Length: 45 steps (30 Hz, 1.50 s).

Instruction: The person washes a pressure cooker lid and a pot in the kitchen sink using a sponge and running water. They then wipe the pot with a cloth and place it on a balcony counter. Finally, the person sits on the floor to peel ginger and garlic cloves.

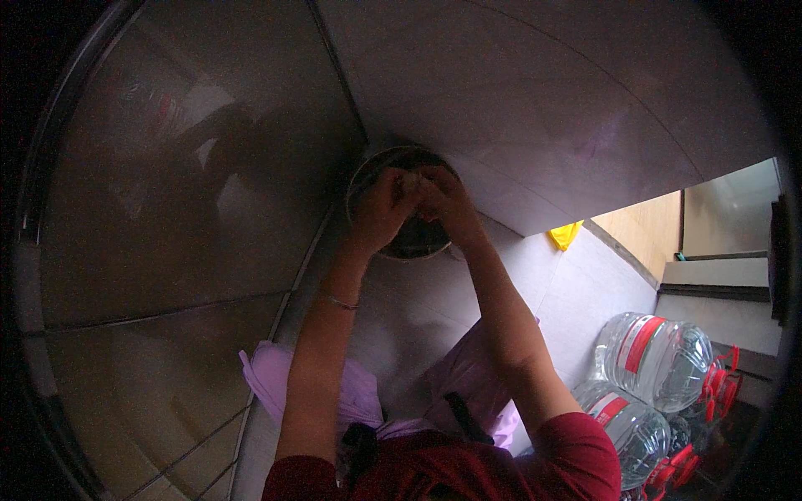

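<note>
A round dark bin with a thin pale rim (351,181) stands on the floor in the corner between the panelled wall and the tiled wall. My left hand (387,210) and my right hand (446,203) are close together over its opening. A small pale item (411,181) shows between my fingers, held by both hands; what it is cannot be told in the dim light. The inside of the bin is too dark to make out.
Large clear plastic water bottles (658,360) with red caps and handles lie on the floor at the lower right. A yellow plastic item (566,235) pokes out past the edge of the tiled wall (564,125). Glossy panels (188,250) rise on the left.
</note>
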Tool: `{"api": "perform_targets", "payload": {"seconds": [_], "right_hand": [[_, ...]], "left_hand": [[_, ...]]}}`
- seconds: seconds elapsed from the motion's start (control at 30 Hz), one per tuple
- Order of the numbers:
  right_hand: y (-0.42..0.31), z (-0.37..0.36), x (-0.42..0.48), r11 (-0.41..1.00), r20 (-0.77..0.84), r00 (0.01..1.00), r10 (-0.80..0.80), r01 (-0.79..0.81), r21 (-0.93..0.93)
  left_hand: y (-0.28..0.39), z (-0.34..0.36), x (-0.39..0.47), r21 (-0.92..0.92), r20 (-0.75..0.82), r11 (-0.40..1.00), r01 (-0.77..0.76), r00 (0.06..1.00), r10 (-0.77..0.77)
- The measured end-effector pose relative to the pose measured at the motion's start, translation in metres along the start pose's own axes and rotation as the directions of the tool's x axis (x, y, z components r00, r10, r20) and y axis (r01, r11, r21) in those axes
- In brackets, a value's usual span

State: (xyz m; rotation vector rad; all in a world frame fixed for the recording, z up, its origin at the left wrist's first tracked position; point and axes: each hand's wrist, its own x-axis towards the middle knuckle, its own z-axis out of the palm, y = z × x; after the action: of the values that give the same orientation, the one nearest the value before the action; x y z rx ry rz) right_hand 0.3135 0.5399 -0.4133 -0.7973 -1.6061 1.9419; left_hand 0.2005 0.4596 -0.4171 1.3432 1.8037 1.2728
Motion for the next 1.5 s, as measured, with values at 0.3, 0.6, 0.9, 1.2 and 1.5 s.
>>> {"api": "perform_targets", "payload": {"seconds": [0.3, 0.6, 0.9, 1.2, 1.5], "right_hand": [[0.009, -0.003, 0.005, 0.988, -0.071, 0.987, -0.145, 0.140, -0.068], [0.026, -0.004, 0.008, 0.905, -0.051, 0.968, -0.246, 0.211, -0.369], [0.016, 0.011, 0.003, 0.878, -0.138, 0.939, -0.315, 0.232, -0.419], [0.026, -0.001, 0.015, 0.971, -0.075, 0.991, -0.113, 0.094, -0.218], [0.020, 0.005, 0.014, 1.000, 0.019, 1.000, 0.004, -0.005, 0.029]], "left_hand": [[0.003, -0.004, -0.002, -0.150, 0.012, 0.989, 0.009, 1.000, -0.007], [0.028, 0.005, -0.006, 0.315, -0.110, 0.946, 0.079, 0.993, -0.046], [0.014, 0.024, -0.012, 0.330, -0.281, 0.937, 0.113, 0.960, -0.017], [-0.017, 0.022, -0.007, 0.068, -0.251, 0.998, -0.008, 0.968, 0.025], [-0.031, 0.001, -0.017, -0.424, -0.115, 0.888, 0.180, 0.961, -0.250]]}}
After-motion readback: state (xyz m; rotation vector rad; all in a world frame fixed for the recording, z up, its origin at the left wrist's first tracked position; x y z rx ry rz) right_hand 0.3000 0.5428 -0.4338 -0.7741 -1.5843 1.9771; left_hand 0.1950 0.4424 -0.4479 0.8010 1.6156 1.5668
